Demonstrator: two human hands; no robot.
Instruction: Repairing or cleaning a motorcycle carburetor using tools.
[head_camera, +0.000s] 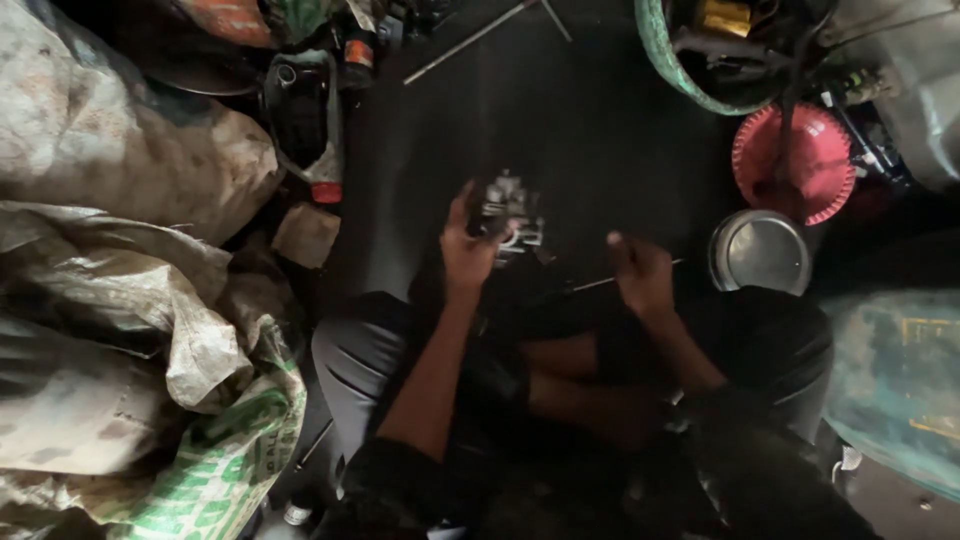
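Note:
I sit on a dark floor (590, 130) and look down at my legs and hands. My left hand (466, 245) grips a small grey metal engine part (508, 215), held up over my knees. My right hand (640, 272) is closed around a thin metal rod-like tool (592, 285) whose shaft points left toward the part. The two hands are a short way apart. The light is dim and the part's details are hard to make out.
Bulging woven sacks (110, 280) fill the left side. A round steel bowl (760, 252) and a red plastic lid (795, 160) lie at the right. A green basin (700, 60) with parts stands at the top right. A long thin rod (470, 40) lies at the top.

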